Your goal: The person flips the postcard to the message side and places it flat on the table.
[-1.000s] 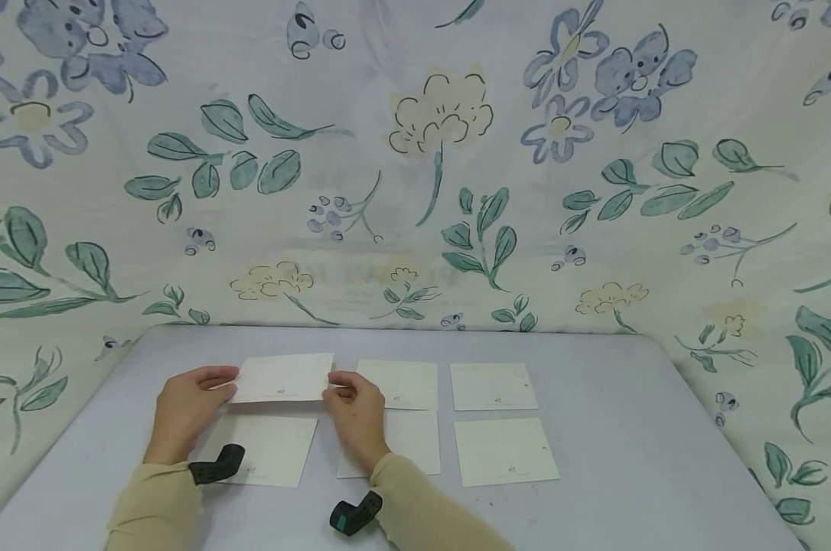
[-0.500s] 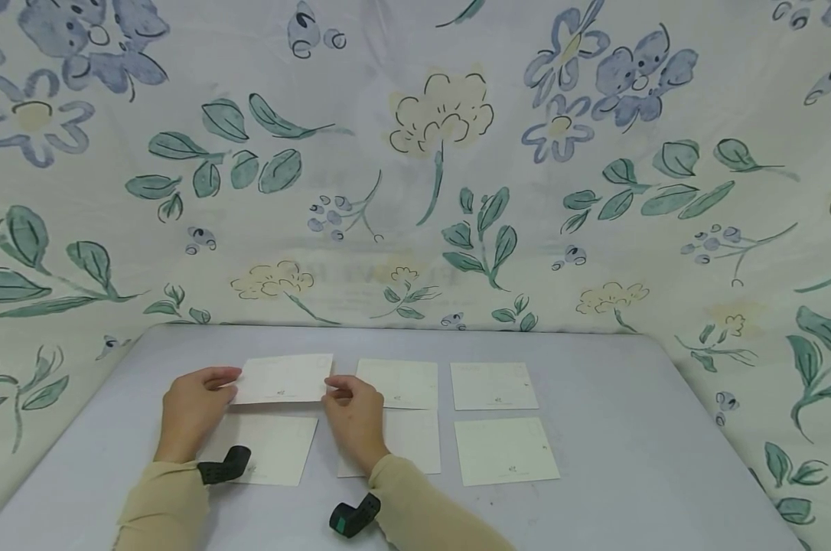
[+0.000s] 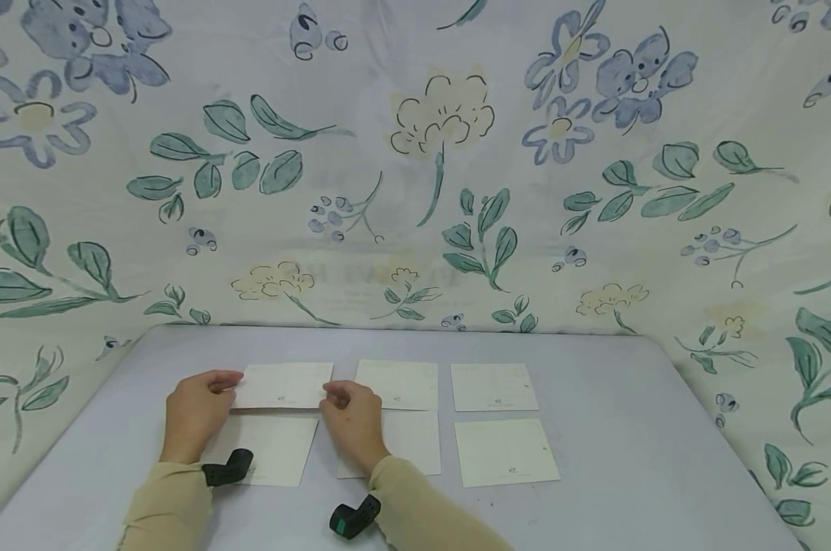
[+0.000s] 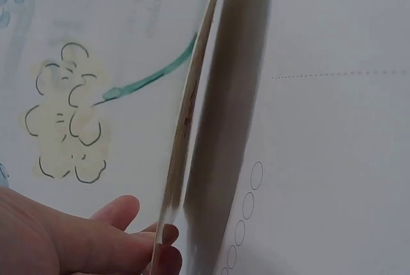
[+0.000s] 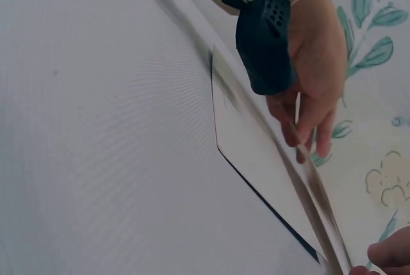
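Note:
At the back left of the table, a white postcard (image 3: 285,385) spans between my two hands, low over the tabletop. My left hand (image 3: 198,413) pinches its left end, and my right hand (image 3: 356,421) pinches its right end. The left wrist view shows the held card nearly edge-on, with left fingertips (image 4: 168,233) on both faces. Just in front lies a flat postcard (image 3: 274,451), partly covered by the left wrist camera. Printed circles and a dotted line show on this flat postcard (image 4: 333,159) up close. Right fingertips (image 5: 384,252) enter the right wrist view's lower corner.
Two postcards lie in the middle column, one behind (image 3: 408,383) and one in front (image 3: 415,444), partly hidden by my right hand. Two more form the right column, back (image 3: 494,386) and front (image 3: 505,451). A flowered cloth (image 3: 415,168) hangs behind the white table (image 3: 615,428).
The held postcard has come down and slightly nearer, its near edge now close above the front left card. Both hands moved with it, the left one also shifting a little right.

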Tool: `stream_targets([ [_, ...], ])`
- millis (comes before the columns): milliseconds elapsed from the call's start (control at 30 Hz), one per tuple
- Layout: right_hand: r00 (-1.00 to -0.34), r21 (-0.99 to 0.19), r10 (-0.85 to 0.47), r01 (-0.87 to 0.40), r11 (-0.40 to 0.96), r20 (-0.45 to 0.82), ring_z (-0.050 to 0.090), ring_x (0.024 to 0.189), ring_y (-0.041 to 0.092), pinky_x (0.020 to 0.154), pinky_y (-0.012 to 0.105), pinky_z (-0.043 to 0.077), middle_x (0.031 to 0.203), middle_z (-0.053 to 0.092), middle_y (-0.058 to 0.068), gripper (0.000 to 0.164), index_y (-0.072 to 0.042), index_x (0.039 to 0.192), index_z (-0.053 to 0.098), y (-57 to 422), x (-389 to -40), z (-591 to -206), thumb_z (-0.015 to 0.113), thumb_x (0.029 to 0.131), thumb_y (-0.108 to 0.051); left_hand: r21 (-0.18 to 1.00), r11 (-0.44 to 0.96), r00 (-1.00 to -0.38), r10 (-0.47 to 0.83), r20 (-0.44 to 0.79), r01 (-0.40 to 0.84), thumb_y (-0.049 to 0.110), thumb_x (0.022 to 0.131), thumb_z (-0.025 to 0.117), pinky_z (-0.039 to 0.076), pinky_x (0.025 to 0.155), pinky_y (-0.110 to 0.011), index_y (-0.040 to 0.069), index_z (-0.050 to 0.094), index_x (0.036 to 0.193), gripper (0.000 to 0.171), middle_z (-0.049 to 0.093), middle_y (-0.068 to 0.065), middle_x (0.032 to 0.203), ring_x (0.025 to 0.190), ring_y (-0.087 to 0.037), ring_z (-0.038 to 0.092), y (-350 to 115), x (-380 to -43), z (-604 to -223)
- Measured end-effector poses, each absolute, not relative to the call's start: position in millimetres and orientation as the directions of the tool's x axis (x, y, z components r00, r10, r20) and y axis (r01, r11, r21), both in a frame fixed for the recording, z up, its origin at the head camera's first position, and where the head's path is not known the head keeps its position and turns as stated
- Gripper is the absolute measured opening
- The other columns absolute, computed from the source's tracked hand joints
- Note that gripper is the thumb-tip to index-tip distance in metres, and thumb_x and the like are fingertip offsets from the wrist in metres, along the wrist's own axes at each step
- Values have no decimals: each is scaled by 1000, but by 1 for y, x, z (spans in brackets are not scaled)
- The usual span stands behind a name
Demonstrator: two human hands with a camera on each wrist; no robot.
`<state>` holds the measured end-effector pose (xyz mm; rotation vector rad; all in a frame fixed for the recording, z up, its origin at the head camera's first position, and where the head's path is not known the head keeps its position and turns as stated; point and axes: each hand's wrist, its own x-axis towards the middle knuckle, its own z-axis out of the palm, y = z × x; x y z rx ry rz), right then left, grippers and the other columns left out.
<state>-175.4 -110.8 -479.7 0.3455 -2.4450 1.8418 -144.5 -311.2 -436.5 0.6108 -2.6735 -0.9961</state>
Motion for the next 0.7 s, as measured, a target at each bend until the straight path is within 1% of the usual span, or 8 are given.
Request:
stream_targets([
  [300, -977, -950, -162, -178, 257, 139, 53, 67, 1, 62, 17, 45, 73, 60, -12, 20, -11, 99, 71, -111, -175, -478, 65, 80, -9, 663, 680, -886, -460, 54, -313, 0, 84, 50, 44, 74, -46, -4, 63, 110, 30, 63, -25, 108, 104, -43, 52, -312, -146, -440],
  [567, -977, -950, -165, -174, 260, 134, 54, 68, 0, 63, 18, 45, 76, 63, -12, 20, -10, 99, 71, -110, -174, -478, 66, 80, -8, 653, 682, -885, -465, 41, -328, 2, 84, 47, 42, 78, -49, -3, 63, 111, 31, 63, -24, 107, 104, -42, 52, -314, -148, -445],
  [700, -975, -947, -165, -189, 261, 149, 53, 67, 0, 62, 17, 45, 74, 62, -11, 19, -8, 97, 71, -110, -174, -478, 66, 79, -7, 652, 685, -883, -466, 47, -327, 3, 84, 48, 42, 79, -49, -3, 64, 110, 31, 64, -24, 106, 104, -42, 52, -314, -148, -445],
])
